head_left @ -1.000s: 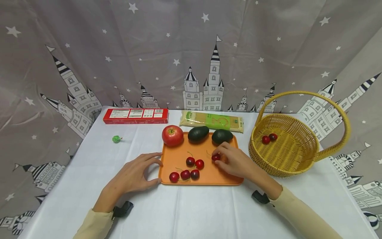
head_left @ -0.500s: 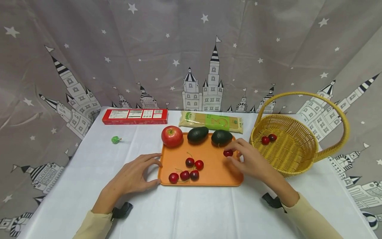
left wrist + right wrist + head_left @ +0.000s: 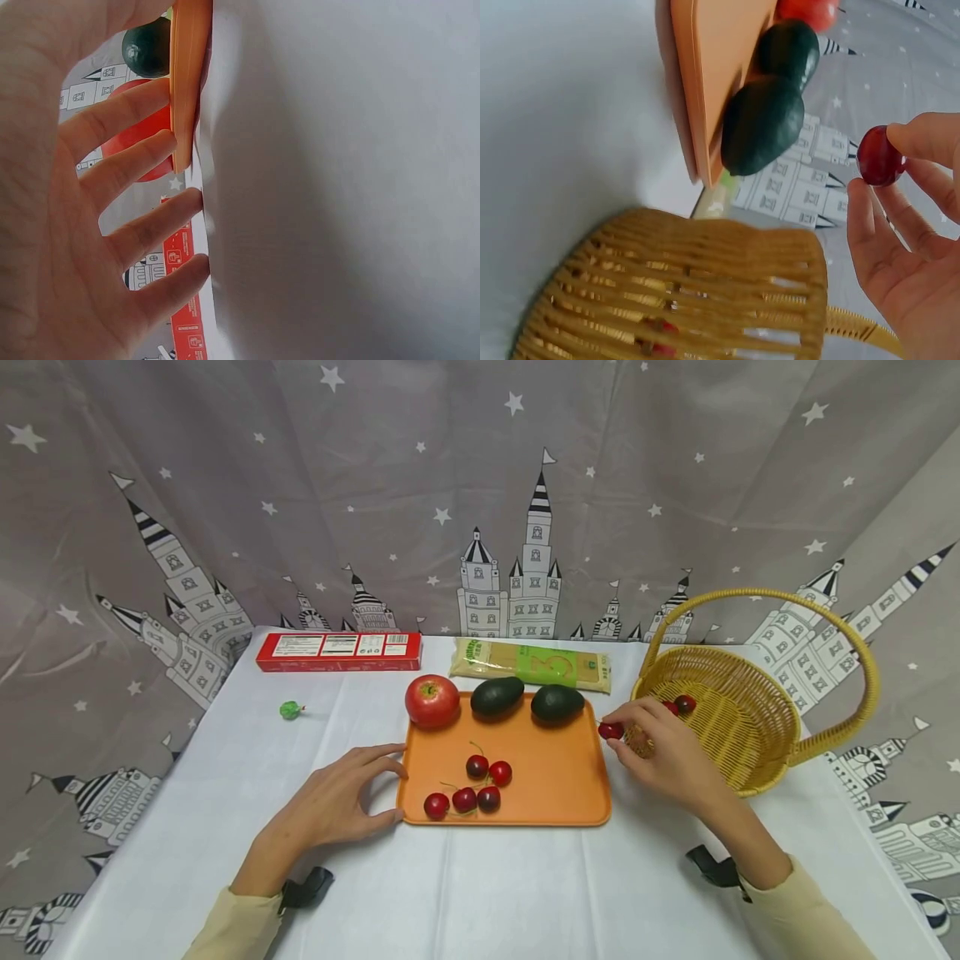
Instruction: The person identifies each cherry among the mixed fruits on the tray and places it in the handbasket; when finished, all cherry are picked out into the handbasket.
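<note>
the right hand (image 3: 667, 752) pinches a small, glossy, dark red cherry (image 3: 611, 730) between thumb and fingertips, and the relation that matters is between that fruit and the round, golden woven basket with an arched handle (image 3: 772, 718). seen from the head, the cherry sits just past the right rim of the flat, orange rectangular tray (image 3: 558, 781) and just left of the basket's wall; the basket's hollow lies to its right, where the hand overlaps the near-left rim. whether hand and rim touch, i cannot tell. the right wrist view suggests the cherry is above rim height. it is roundish, so no long axis seems to matter. two dark red cherries (image 3: 685, 702) lie inside the basket, partly behind the hand. the left hand (image 3: 337, 797), holding nothing, has its fingers spread at the tray's left rim, well apart from the basket; five stemmed red cherries (image 3: 464, 799) lie on the tray between the hands, nearer the left.
</note>
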Demonstrator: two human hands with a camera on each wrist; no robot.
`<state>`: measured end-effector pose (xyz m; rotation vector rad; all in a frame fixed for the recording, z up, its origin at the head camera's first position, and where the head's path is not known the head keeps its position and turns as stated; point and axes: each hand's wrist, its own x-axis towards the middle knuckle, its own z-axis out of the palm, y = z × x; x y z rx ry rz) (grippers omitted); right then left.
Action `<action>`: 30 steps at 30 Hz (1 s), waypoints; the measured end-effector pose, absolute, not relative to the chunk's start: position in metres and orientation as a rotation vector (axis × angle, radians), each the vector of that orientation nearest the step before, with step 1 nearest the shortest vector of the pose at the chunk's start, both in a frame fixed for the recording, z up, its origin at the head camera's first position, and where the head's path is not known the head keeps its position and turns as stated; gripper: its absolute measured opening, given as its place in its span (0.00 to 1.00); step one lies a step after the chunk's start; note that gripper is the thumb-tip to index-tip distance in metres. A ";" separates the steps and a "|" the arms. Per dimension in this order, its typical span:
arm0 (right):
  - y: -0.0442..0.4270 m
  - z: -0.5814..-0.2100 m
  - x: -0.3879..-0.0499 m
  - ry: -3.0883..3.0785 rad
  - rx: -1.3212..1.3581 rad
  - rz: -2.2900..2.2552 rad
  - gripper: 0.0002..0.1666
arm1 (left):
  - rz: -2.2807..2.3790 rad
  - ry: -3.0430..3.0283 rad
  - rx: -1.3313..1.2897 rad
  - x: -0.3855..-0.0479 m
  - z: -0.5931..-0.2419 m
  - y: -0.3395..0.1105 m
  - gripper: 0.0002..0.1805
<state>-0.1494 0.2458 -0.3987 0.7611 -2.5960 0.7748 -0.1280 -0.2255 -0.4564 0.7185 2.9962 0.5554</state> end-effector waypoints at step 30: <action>0.299 -0.409 -0.154 -2.690 0.534 0.775 0.17 | 0.560 2.990 0.715 -0.128 -0.456 -0.225 0.26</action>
